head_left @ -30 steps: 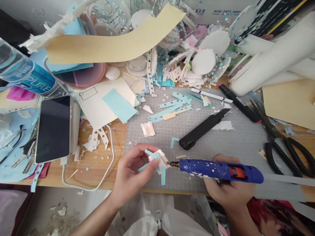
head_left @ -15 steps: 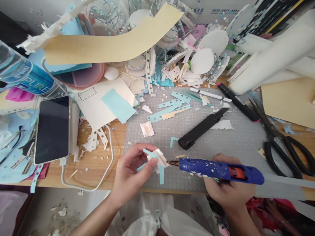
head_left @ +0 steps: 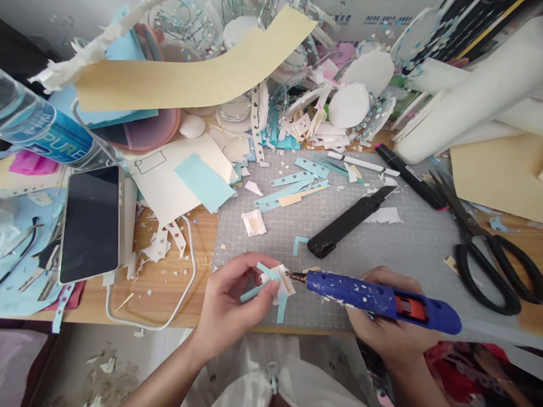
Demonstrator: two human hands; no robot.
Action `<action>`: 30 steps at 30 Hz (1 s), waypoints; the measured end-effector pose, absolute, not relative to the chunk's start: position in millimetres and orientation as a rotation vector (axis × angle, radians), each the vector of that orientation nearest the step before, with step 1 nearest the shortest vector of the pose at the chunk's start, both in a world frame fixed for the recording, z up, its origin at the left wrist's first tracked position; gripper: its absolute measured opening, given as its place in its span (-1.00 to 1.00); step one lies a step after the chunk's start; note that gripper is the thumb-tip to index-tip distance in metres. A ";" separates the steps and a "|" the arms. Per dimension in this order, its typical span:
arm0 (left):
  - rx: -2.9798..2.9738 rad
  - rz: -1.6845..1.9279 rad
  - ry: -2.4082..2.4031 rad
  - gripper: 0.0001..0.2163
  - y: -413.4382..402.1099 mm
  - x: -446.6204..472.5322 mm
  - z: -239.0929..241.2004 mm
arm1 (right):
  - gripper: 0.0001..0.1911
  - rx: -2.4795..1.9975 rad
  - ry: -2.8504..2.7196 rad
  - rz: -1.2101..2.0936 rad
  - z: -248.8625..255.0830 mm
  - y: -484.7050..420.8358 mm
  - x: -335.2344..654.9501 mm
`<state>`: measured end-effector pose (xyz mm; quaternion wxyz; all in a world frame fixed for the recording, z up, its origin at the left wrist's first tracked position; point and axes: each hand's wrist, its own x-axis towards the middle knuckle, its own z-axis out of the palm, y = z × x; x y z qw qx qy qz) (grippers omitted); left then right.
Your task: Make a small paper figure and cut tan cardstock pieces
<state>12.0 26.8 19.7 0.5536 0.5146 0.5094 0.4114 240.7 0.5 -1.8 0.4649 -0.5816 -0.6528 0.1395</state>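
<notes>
My left hand (head_left: 237, 299) pinches a small white paper piece (head_left: 285, 287) with light blue paper strips (head_left: 281, 308) sticking out around it. Wrapped round a blue glue gun (head_left: 352, 294) is my right hand (head_left: 390, 316), mostly hidden beneath the gun's body. The gun's dark nozzle points left, at the right edge of the white piece; whether it touches I cannot tell. A similar white square (head_left: 253, 223) and a small light blue L-shaped strip (head_left: 299, 245) lie on the grey cutting mat (head_left: 407, 243) beyond my hands.
A black utility knife (head_left: 345, 223) with its blade out lies on the mat. Black scissors (head_left: 483, 243) are at the right. A phone (head_left: 91, 223), a white cable (head_left: 194, 271) and a water bottle (head_left: 55, 130) occupy the left. Paper scraps and white discs (head_left: 350, 105) crowd the back.
My left hand and the white piece have shifted slightly right and toward me. The glue gun has tilted a little, its rear end lower, with its nozzle nearer the piece's upper edge.
</notes>
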 end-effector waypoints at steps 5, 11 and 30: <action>1.219 0.960 1.215 -0.90 28.5 12.1 21.0 | -0.75 -1.389 -1.657 0.270 -6.7 0.2 243.7; 1.211 0.969 1.192 -0.89 26.7 11.4 20.3 | -0.76 -1.373 -1.666 0.318 -5.0 1.6 244.0; 0.932 1.027 1.136 -0.79 33.4 9.5 14.2 | -0.65 -2.115 -0.963 -0.091 -9.8 -16.9 315.9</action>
